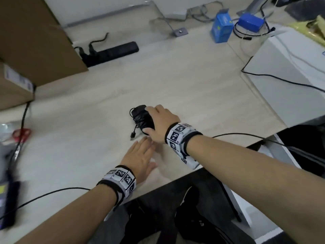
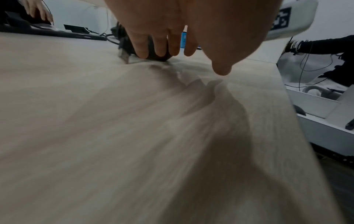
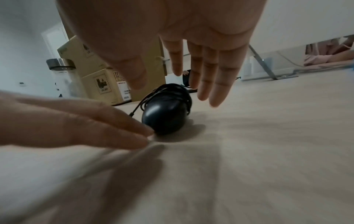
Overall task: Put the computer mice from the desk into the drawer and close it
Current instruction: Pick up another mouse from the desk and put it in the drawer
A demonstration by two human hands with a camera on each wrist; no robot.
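A black computer mouse (image 1: 141,118) with its cable wound round it lies mid-desk on the pale wooden desk (image 1: 193,88). Its USB plug (image 1: 132,135) trails toward me. My right hand (image 1: 151,119) hovers over the mouse with straight, spread fingers, thumb at the near end and fingertips at the far end. The right wrist view shows the mouse (image 3: 166,112) under that open palm, not gripped. My left hand (image 1: 140,152) lies flat on the desk just in front of the mouse, and its fingertips (image 3: 134,128) reach the mouse's near end. A white drawer-like box (image 2: 314,104) stands open below the desk's right edge.
Cardboard boxes (image 1: 35,41) and a black power strip (image 1: 112,52) stand at the back left. At the back right are a blue carton (image 1: 222,27) and a white box (image 1: 290,67). Red-handled scissors (image 1: 22,134) and a black cable (image 1: 52,192) lie at the left.
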